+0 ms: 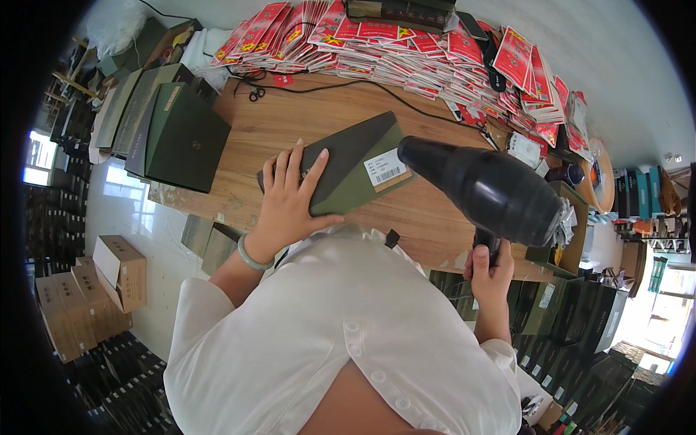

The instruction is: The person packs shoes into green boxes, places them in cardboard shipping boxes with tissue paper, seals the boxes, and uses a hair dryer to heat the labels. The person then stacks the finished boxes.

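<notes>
A flat dark green box (341,163) lies near the front edge of the wooden table (290,119), a white label (386,168) stuck toward its right end. It is pressed down by the left hand (290,196), whose fingers are spread flat across the box's left part with the thumb hooked along the near edge — a steadying hold rather than a closed grip. A black hair dryer (482,188) is gripped by its handle in the right hand (489,272), fingers wrapped tight around it, the nozzle aimed leftward at the labelled end of the box and held just beside it. The step in hand is judged to be heating the box's wrapping or label; what comes next would call for the nozzle to be swept evenly along the surface while the box is kept from sliding. Further out, similar dark green boxes (174,130) are stacked at the table's left, and heaps of red packets (406,43) are piled along the far side.
</notes>
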### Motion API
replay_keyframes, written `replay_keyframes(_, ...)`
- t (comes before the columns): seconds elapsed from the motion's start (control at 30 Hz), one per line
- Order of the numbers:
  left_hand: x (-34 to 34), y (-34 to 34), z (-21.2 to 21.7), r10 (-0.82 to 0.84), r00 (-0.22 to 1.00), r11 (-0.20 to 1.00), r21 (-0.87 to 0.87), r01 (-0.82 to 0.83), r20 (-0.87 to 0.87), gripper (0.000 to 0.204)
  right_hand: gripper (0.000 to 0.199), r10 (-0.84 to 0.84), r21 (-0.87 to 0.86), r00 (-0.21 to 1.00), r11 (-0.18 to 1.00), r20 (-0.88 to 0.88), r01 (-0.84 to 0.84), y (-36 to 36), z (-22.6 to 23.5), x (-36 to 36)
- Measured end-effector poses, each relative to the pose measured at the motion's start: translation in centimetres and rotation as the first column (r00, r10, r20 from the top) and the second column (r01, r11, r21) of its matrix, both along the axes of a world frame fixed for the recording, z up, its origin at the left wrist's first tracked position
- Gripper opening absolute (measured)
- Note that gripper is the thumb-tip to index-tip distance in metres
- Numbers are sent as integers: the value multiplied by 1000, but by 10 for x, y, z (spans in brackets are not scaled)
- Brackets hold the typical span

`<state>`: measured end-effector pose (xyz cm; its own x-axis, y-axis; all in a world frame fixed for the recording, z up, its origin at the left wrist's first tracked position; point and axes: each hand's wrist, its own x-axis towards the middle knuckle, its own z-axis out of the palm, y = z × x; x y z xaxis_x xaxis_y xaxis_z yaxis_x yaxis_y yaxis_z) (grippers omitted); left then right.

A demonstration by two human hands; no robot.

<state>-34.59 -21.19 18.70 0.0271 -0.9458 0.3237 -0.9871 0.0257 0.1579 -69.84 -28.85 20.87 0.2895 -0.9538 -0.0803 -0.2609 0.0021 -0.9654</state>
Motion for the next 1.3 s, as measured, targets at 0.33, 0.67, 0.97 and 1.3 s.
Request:
replay_keyframes(0.33,7,2,-11,32,976,984,-162,-68,-215,103,49,53,-94,983,993,-176,-70,19,23,17)
replay_keyframes(0.67,2,5,-19,-8,980,967,-251,-42,-198,107,48,37,-398,935,898,-353,-186,27,18,15)
replay_keyframes(0.97,1,5,-18,6,983,959,-279,-58,-184,106,47,-41,-225,958,974,-283,-25,31,16,13)
replay_keyframes(1.3,5,3,-18,65,982,959,-260,-111,-179,106,52,-65,-132,964,991,-258,32,38,21,12)
